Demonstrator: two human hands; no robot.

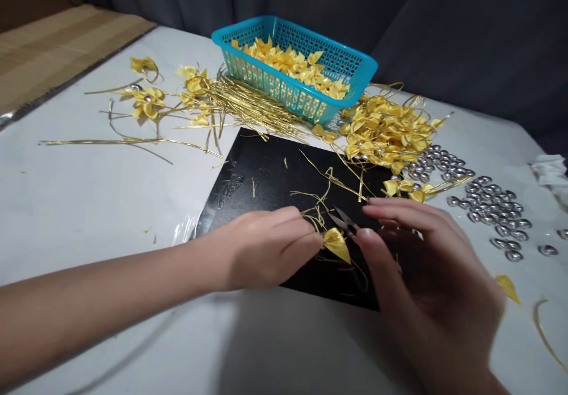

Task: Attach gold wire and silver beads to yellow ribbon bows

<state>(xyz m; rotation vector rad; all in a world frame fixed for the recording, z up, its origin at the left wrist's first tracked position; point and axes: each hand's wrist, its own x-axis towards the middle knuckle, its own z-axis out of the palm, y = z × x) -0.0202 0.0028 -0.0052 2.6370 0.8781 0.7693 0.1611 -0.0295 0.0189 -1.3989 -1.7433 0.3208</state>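
My left hand (277, 247) is closed in a pinch at the edge of a folded yellow ribbon petal (337, 245), whose pointed end sticks out to the right of the fingers. My right hand (430, 288) curls round a small pair of thread snips (345, 222); their blades stand apart just above the petal and point up to the left. The handles are hidden by the fingers. Beneath both hands lies a black board (266, 170), with cut bits of gold cord (317, 203) scattered over it.
Behind the board stands a blue basket (361, 67) of yellow ribbon petals. A bundle of gold cords (252, 106) lies before it. Finished-looking yellow flowers (390, 129) are heaped at the right, near many silver beads (492, 203). More yellow flowers (148, 102) lie at the left.
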